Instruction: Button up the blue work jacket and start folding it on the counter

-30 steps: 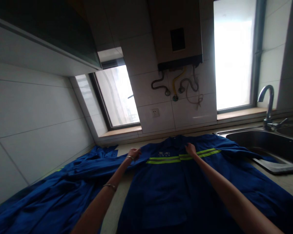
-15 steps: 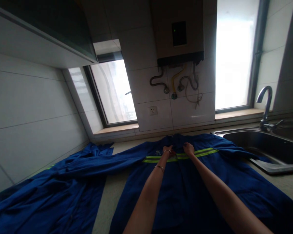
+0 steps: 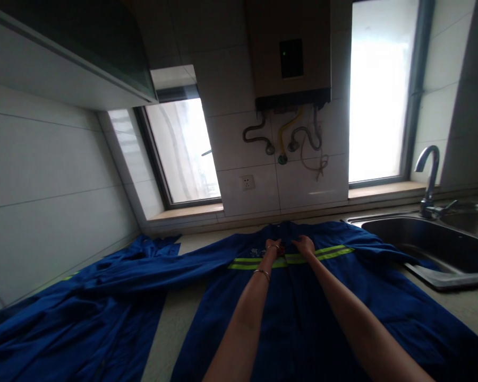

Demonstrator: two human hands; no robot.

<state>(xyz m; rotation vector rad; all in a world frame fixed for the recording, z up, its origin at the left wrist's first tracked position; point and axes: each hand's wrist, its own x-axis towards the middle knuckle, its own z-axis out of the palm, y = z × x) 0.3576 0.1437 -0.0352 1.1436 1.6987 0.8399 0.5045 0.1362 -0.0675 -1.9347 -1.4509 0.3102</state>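
Note:
A blue work jacket with yellow-green reflective bands lies spread front up on the counter, its collar toward the wall. My left hand, with bracelets on the wrist, is closed on the jacket's front opening just above the chest band. Across the opening, my right hand pinches the front edge, its fingertips pointing toward the left hand. The exact spot between the fingers is too dark and small to make out. One sleeve stretches left; the other reaches the sink's edge.
Another blue garment lies at the left, partly under the jacket's sleeve. At the right are a steel sink and a faucet. A water heater with hoses hangs on the wall, and a cabinet juts out upper left.
My right hand has moved slightly left, closer to my left hand at the jacket's opening. The camera view has shifted a little. The jacket lies as before.

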